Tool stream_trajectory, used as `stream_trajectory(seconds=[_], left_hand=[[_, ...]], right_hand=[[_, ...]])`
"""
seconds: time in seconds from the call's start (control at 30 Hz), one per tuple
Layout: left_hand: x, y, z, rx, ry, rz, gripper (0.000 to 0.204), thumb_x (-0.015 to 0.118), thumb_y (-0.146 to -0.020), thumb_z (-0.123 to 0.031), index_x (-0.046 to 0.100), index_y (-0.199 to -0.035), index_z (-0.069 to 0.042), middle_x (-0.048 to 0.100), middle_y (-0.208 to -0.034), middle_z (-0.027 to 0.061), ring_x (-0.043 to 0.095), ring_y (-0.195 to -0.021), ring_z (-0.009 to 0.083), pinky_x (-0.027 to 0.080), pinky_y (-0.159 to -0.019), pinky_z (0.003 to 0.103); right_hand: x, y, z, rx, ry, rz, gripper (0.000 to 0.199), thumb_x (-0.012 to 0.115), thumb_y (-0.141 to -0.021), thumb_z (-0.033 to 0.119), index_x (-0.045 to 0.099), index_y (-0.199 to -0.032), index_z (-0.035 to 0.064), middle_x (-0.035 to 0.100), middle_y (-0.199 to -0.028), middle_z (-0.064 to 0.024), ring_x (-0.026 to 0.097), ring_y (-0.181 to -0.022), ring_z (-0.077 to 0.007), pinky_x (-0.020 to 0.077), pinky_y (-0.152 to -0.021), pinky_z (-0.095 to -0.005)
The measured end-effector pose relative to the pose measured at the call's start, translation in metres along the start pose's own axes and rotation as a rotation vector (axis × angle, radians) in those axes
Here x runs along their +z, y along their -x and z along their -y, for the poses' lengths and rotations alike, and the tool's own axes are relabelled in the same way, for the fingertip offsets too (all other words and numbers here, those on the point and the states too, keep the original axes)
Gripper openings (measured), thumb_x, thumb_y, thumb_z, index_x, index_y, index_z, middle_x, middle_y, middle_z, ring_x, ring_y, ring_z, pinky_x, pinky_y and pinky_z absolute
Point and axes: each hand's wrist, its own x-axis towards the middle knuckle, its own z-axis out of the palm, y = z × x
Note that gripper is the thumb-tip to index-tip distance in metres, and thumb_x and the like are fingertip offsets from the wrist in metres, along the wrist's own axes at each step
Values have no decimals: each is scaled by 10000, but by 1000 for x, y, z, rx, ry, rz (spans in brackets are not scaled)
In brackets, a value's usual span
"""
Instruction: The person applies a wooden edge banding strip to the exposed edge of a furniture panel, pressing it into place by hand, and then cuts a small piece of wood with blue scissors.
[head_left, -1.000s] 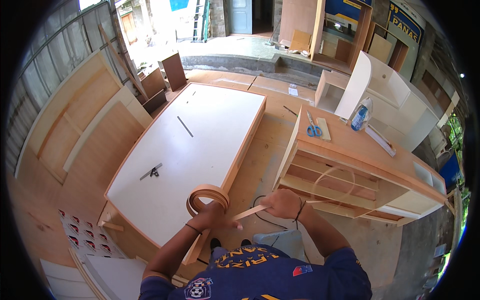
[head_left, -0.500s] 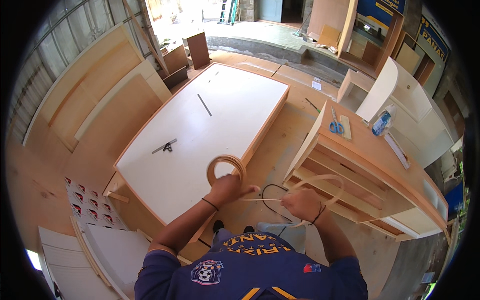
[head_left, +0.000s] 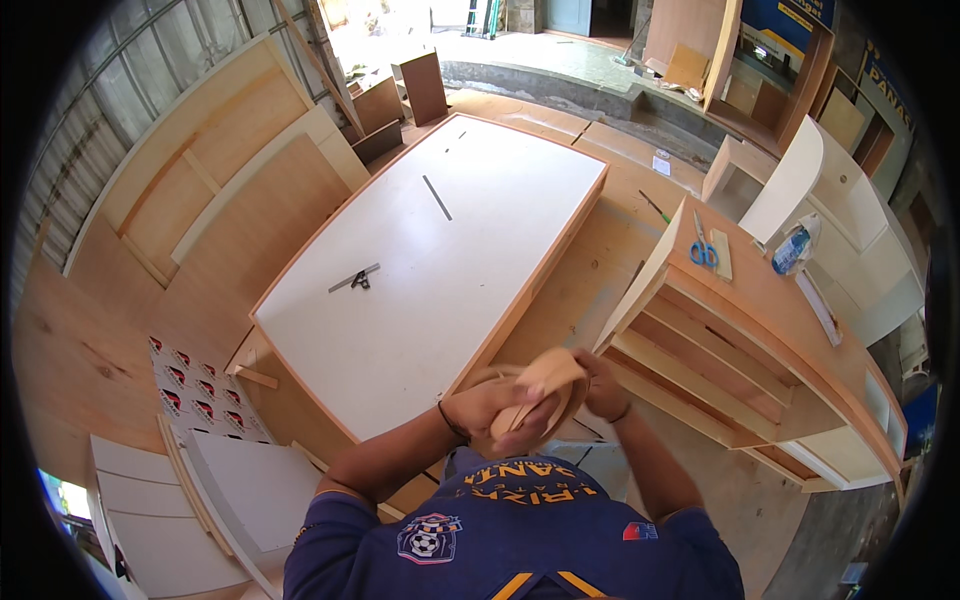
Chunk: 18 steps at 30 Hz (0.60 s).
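Note:
My left hand (head_left: 488,412) is wrapped round a coil of wood-coloured edge banding (head_left: 556,372), held close in front of my chest. My right hand (head_left: 602,388) is closed at the coil's right side, where the strip seems pinched in its fingers; part of that grip is hidden behind the coil. Just beyond the hands lies a large white panel (head_left: 470,260) with a wood-coloured edge. On it rest a combination square (head_left: 358,280) and a thin dark metal strip (head_left: 437,197).
To the right stands an open wooden cabinet frame (head_left: 720,350). On its top lie blue-handled scissors (head_left: 703,252), a pale wood strip (head_left: 721,254) and a blue-and-clear package (head_left: 793,246). Plywood boards (head_left: 240,200) lean along the left wall. White boards (head_left: 240,490) stand at lower left.
Both hands have come closer to my chest, and the right has moved in beside the coil. The stretch of strip that ran between the hands and looped at the right no longer shows.

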Motion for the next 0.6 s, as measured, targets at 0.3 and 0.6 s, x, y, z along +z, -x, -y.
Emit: stream_trajectory(seconds=[0.3, 0.6], left_hand=[[-20, -11, -33, 607, -923, -795, 497, 565, -833, -510, 508, -792, -19, 533, -574, 77, 554, -502, 162, 426, -439, 263], [-44, -9, 2, -324, -1969, -557, 669, 478, -821, -597, 579, -529, -4, 550, -508, 157, 595, -489, 297, 492, -497, 383]], right_hand=[[58, 19, -16, 171, 8, 49, 207, 487, -910, 80, 582, -1063, -20, 581, -945, -102, 554, -852, -120, 432, -733, -245], [30, 17, 25, 158, 583, 200, 311, 648, -767, 302, 621, -904, 24, 605, -680, -160, 599, -626, -309, 464, -588, -370]])
